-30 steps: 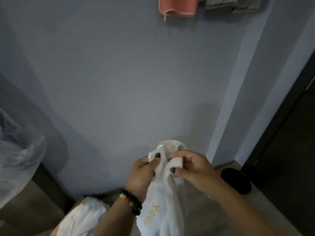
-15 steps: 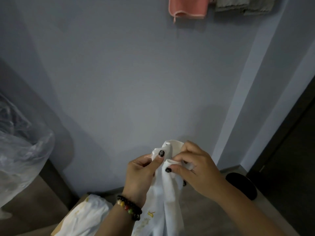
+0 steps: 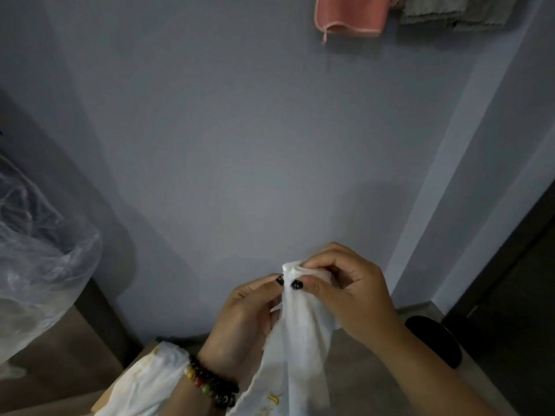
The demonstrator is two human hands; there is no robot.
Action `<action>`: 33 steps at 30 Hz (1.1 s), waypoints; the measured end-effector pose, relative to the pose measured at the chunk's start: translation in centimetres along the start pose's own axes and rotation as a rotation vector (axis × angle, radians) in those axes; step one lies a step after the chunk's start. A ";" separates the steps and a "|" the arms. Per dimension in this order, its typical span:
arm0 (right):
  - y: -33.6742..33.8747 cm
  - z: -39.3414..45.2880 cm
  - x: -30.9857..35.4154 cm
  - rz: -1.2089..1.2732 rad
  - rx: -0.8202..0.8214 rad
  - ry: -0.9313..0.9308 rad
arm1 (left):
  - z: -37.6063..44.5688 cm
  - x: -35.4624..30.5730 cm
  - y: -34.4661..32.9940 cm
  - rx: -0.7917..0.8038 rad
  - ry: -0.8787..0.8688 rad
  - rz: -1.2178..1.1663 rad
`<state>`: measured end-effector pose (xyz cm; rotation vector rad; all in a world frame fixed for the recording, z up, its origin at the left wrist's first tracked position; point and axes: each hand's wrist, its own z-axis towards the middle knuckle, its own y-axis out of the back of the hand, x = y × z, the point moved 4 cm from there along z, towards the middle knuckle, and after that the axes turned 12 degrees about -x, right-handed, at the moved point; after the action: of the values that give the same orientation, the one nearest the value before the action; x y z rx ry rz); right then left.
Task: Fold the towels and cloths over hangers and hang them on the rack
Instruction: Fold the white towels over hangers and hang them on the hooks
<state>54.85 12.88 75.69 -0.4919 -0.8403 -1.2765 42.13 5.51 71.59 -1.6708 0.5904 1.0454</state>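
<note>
White cloth (image 3: 300,331) pinched at its top by both hands, low in front of a bare grey wall (image 3: 240,145).

From the left: a clear plastic bag (image 3: 39,271) crowds the edge, another white cloth (image 3: 144,382) lies low, and open wall rises behind. The held cloth is thin, hanging down, with small yellow print near its bottom. Left hand (image 3: 240,322), beaded bracelet (image 3: 210,382) at the wrist, and right hand (image 3: 351,292) each curl thumb and fingers around its bunched top. Pink towel (image 3: 351,13) and grey towel (image 3: 450,10) hang upper right.

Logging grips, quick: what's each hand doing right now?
Left hand: pinches the white cloth near its top.
Right hand: grips the same cloth's bunched top edge.
</note>
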 end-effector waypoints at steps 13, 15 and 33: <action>1.1 -0.8 1.2 -0.138 0.241 -0.050 | -1.0 0.2 -0.6 0.018 -0.095 0.170; 1.1 -1.1 1.0 -0.211 0.258 -0.033 | -0.9 0.4 -0.7 -0.036 -0.152 0.224; 1.0 0.3 0.9 -0.037 0.042 -0.154 | -0.2 -0.2 -1.8 -0.049 -0.496 0.381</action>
<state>55.76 12.79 76.70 -0.5483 -1.0073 -1.2640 43.55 5.89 72.68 -1.2890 0.5628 1.6954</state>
